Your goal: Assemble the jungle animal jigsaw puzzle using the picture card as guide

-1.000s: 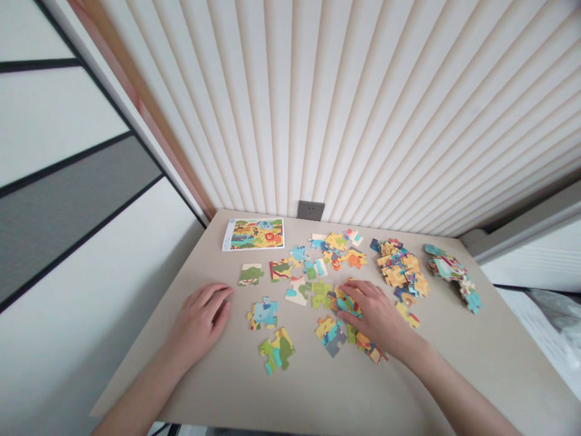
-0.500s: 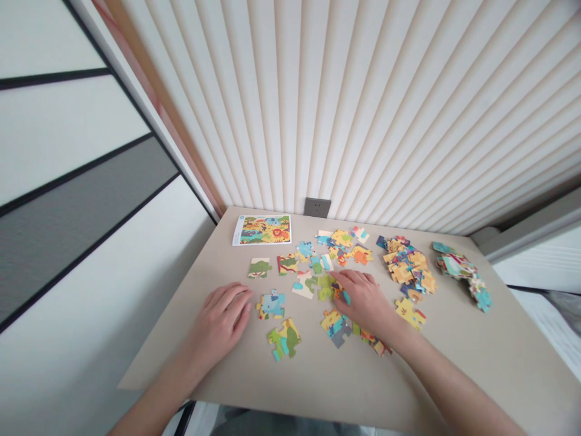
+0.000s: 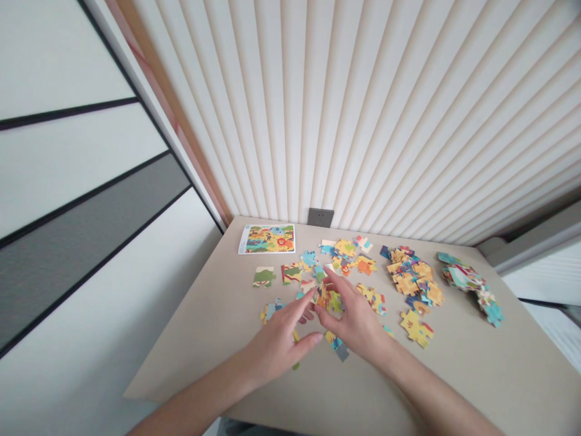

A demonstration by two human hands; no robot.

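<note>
Now a small orange-and-yellow puzzle piece (image 3: 321,297) showed between the fingertips, just below and right of the frame's centre, partly hidden by both hands. The left hand (image 3: 278,345), which half a second earlier had lain at the lower left of the frame, had swung across to meet the right hand (image 3: 356,312); the handling, by my judgement, had thus become two-handed, with the piece as their shared point.

The left hand came in from the lower left, its index finger pointing at the piece and its thumb well apart below, so no closed pinch showed there. The right hand reached in from the lower right, thumb and fingers around the piece (whether they were truly clamped on it, I could not tell).

Just right of the piece, partly under the right hand, a green piece (image 3: 334,301) lay on the table (image 3: 204,327). The blue elephant piece (image 3: 272,309), left of centre, was now partly covered by the left hand, where earlier it had lain beside it. Farther out, the picture card (image 3: 270,240) lay flat above, left of centre, while the orange pile (image 3: 406,280) and the mixed pile (image 3: 467,278) sat toward the right of the frame
</note>
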